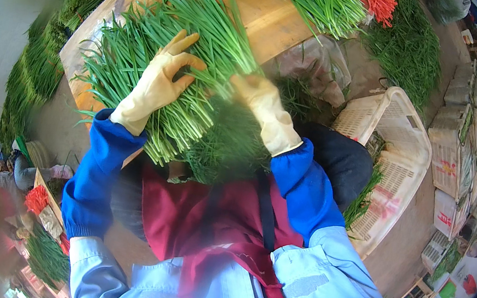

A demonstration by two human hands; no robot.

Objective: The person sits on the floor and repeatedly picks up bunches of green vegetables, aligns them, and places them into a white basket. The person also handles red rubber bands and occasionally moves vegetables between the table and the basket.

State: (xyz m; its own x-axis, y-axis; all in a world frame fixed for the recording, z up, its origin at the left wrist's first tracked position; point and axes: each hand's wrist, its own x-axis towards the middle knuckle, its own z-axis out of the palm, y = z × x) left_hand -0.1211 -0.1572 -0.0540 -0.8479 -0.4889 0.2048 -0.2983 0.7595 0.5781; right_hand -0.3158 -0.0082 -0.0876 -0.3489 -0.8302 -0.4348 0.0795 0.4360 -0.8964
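A pile of garlic chives (pixel 141 57) lies on the wooden table (pixel 270 21), its pale stem ends pointing towards me. My left hand (pixel 159 78), in a cream rubber glove, is over the pile with thumb and forefinger curved and a gap between their tips. Above it lies a looser spread of chives (pixel 218 32). At the stem ends of that spread is my right hand (pixel 255 96), also gloved. It is blurred by motion, so whether its fingers hold any stems cannot be made out.
Another chive bundle (pixel 322 5) lies beside red ties (pixel 378 1) at the table's far right. A white plastic crate (pixel 393 171) rests on the floor to my right. Loose greens (pixel 403 48) are heaped behind it. Several crates (pixel 450 156) are stacked farther right.
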